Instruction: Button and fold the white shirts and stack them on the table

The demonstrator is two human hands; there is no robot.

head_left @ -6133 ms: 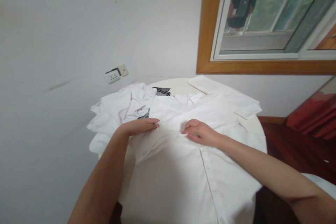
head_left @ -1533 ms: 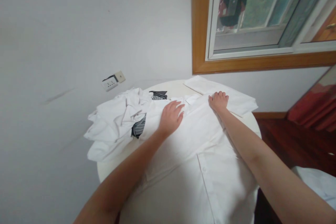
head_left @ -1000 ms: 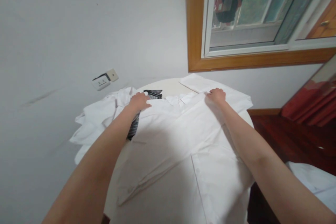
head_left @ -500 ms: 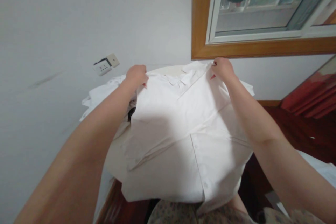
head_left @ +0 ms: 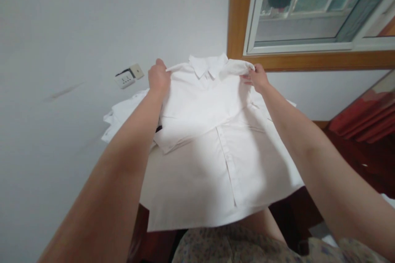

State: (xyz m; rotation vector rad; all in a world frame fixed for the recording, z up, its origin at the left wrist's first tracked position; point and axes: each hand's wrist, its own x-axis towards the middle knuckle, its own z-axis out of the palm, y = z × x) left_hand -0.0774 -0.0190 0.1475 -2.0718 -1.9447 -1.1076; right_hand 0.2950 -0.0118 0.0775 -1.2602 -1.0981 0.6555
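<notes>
Arms [head_left: 121,148] outstretched, left hand [head_left: 159,77] and right hand [head_left: 259,79] apart, each grip pinching white shirt [head_left: 203,100]

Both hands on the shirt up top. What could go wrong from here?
1. Left hand and right hand hold the shirt only near its top; the rest might crease.
2. The sleeve folded across it could slip loose.
3. The white pile is close by and might get dragged.

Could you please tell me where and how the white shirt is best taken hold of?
The white shirt is probably best pinched at its shoulder corners, from the outer sides, as the left hand and right hand hold it. The collar lies between them and the front slopes down below it, so these corners should keep the shirt spread.
</notes>
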